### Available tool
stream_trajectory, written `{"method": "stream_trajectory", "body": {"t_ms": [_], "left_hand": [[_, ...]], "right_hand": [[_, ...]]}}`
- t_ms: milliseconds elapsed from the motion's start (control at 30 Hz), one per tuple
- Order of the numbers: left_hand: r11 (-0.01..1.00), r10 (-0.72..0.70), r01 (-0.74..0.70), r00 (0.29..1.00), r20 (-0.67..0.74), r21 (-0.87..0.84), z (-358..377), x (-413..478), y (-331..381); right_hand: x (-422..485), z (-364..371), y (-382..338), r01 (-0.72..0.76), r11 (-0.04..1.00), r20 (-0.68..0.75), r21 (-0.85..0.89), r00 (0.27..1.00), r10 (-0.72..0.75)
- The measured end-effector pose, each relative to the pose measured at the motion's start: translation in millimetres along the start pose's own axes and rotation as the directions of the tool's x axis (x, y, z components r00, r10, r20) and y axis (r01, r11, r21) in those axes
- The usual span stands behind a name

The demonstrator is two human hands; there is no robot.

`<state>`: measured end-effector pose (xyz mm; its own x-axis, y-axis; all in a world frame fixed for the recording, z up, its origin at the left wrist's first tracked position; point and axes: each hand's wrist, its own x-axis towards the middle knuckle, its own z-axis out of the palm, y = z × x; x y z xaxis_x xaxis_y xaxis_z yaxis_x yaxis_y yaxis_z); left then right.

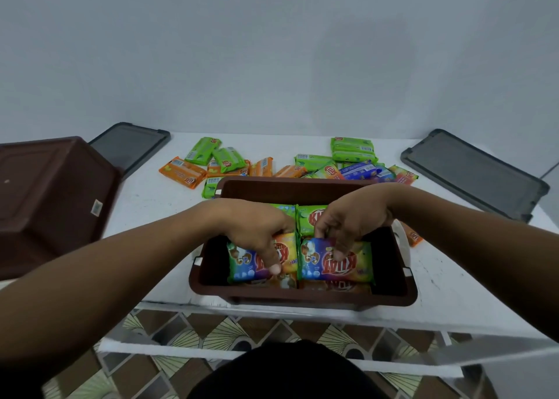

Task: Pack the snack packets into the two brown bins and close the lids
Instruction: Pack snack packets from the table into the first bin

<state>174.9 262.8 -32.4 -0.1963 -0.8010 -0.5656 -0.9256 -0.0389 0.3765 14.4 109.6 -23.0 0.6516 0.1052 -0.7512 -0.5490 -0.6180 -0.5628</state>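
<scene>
An open brown bin (390,296) stands at the table's near edge with several snack packets in it. My left hand (257,232) reaches into it and grips a multicoloured packet (242,265) on the left side. My right hand (348,220) pinches the top edge of a second multicoloured packet (341,264) on the right side. Green packets (305,217) lie further back in the bin. A second brown bin (48,199) lies upside down at the left.
Several loose green, orange and blue packets (230,162) lie on the white table (157,205) behind the bin. One grey lid (130,144) sits at the back left, another grey lid (475,172) at the right. Patterned floor shows below the table edge.
</scene>
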Motion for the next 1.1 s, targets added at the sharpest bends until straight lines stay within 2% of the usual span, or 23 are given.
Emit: {"method": "stream_trajectory", "body": {"t_ms": [67,133,233,333,467,700,900,1100], "left_hand": [[1.0,0.004,-0.005,1.0,-0.027,-0.012,2,-1,-3],[1.0,-0.003,0.003,1.0,-0.024,-0.009,3,-2,-3],[0.999,-0.033,0.032,0.999,0.021,0.038,4,-3,2],[0.996,-0.066,0.059,0.992,0.106,0.066,5,-4,8],[1.0,-0.029,0.03,0.968,0.25,0.002,4,-3,8],[0.972,-0.018,0.101,0.932,0.363,-0.21,7,-1,-2],[0.972,0.035,0.062,0.917,0.397,-0.229,8,0,-8],[0.966,0.053,0.061,0.904,0.423,-0.251,6,5,-12]], "right_hand": [[-2,4,-4,-0.028,0.999,-0.046,-0.034,0.999,0.026],[-5,8,-11,-0.055,0.983,-0.099,-0.177,0.994,0.038],[-7,18,-21,-0.115,0.872,-0.152,-0.477,0.987,0.047],[-4,28,-26,-0.152,0.791,-0.131,-0.592,0.987,0.091],[-2,30,-24,-0.109,0.829,-0.047,-0.548,0.994,0.1],[5,33,-18,-0.092,0.861,-0.003,-0.501,0.995,0.104],[6,29,-14,-0.053,0.921,0.067,-0.387,0.994,0.086],[9,28,-11,-0.042,0.933,0.071,-0.357,0.995,0.072]]}}
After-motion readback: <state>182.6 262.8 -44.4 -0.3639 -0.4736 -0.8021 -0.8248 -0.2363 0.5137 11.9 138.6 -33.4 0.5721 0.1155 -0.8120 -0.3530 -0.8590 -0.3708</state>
